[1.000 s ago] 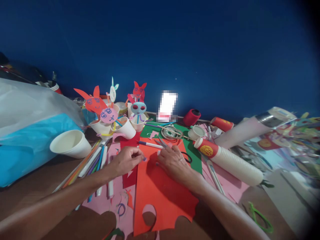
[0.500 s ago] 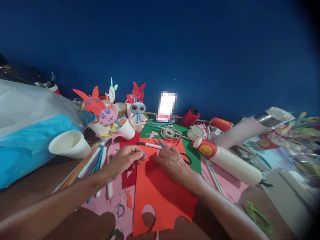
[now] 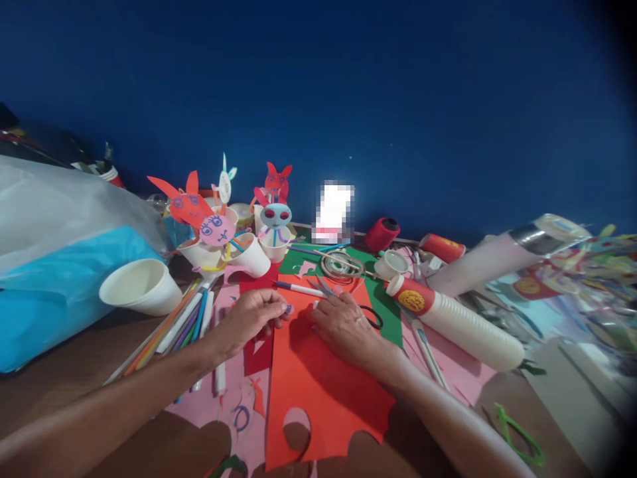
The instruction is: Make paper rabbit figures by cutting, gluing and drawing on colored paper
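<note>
The left hand (image 3: 256, 318) has its thumb and index finger closed on a small, pale paper piece with purple marks (image 3: 289, 309) – it sits right at the fingertips, above the left part of an orange paper sheet (image 3: 328, 398). The right hand (image 3: 343, 325) is palm down with its fingers bent over the same sheet, across a short gap from the piece; whether those fingers grip anything I cannot tell. Metal-bladed scissors with black handles (image 3: 373, 317) lie partly behind the right hand, and a white marker with a dark cap (image 3: 301, 289) lies just beyond both hands. Farther out – coloured pens (image 3: 186, 325) to the left, a stack of white paper cups (image 3: 468, 325) to the right.
</note>
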Motion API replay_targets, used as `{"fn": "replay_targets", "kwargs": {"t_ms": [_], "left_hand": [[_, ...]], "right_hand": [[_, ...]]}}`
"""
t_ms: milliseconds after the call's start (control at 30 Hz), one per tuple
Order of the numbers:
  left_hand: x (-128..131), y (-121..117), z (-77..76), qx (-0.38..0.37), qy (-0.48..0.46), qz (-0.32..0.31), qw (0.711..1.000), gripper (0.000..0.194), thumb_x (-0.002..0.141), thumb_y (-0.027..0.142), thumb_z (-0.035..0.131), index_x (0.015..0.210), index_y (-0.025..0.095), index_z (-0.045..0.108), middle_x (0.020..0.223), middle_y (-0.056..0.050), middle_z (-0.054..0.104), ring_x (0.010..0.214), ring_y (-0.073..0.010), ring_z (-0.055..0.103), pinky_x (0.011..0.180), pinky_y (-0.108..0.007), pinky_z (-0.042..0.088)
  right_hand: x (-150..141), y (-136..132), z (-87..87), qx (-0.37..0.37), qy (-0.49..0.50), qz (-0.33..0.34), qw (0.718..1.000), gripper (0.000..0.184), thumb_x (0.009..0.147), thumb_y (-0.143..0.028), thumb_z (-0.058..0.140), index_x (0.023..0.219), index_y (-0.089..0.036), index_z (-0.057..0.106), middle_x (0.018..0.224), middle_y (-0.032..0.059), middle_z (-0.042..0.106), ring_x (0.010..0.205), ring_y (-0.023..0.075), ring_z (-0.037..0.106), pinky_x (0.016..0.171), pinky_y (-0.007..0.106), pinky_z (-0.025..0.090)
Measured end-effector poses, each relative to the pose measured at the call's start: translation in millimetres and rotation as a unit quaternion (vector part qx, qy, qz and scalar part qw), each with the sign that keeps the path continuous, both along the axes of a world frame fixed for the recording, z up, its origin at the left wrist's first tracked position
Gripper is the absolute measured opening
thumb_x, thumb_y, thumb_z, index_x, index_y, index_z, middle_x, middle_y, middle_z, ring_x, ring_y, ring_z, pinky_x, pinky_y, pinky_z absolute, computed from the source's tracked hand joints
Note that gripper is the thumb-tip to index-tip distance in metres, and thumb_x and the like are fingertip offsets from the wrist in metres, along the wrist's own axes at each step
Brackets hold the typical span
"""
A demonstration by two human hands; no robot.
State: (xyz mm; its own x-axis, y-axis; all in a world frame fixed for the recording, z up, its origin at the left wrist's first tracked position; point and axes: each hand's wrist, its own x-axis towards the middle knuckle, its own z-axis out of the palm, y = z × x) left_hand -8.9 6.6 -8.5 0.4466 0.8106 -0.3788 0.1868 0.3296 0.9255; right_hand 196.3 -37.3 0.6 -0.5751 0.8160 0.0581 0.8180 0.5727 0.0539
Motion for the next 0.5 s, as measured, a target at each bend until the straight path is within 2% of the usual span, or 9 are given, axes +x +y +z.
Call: {"fn": "replay_targets", "kwargs": {"t_ms": [200,333,433,500], "left_hand": [[1,-1,0.1,0.004,-0.002,0.006,1.0,0.022,0.075,0.036,0.052,0.075,0.015,0.058,0.064,-0.002,0.059,0.046,-0.0068,0.046,0.041,-0.018,0.03],[3,-1,4.5,-0.005,-0.007,0.024,1.0,0.021,0.074,0.035,0.054,0.072,0.015,0.058,0.063,-0.001,0.059,0.046,-0.0069,0.047,0.04,-0.017,0.03],[4,-2,6.8,-0.014,-0.01,0.044,0.999,0.02,0.073,0.035,0.055,0.07,0.015,0.057,0.059,0.0,0.058,0.043,-0.0066,0.046,0.038,-0.017,0.028],[5,-3,7.0,-0.018,-0.021,0.053,0.998,0.02,0.073,0.034,0.055,0.069,0.014,0.057,0.057,0.0,0.057,0.042,-0.0064,0.046,0.038,-0.017,0.028]], "right_hand": [[-1,-1,-2.4,-0.002,0.009,0.008,1.0,0.011,0.08,-0.01,0.051,0.082,-0.019,0.057,0.076,0.0026,0.056,0.081,0.0185,0.052,0.084,0.036,0.031],[-1,1,3.4,-0.02,0.039,0.007,0.999,0.009,0.079,-0.012,0.05,0.076,-0.018,0.056,0.073,0.0032,0.058,0.075,0.0182,0.053,0.08,0.036,0.034],[-2,1,14.7,-0.066,0.14,-0.005,0.988,0.009,0.078,-0.011,0.051,0.075,-0.017,0.057,0.07,0.0017,0.061,0.07,0.0159,0.055,0.078,0.033,0.036],[-2,1,22.1,-0.103,0.237,-0.021,0.966,0.011,0.077,-0.009,0.051,0.075,-0.018,0.058,0.07,-0.0001,0.062,0.068,0.0135,0.055,0.076,0.029,0.038]]}}
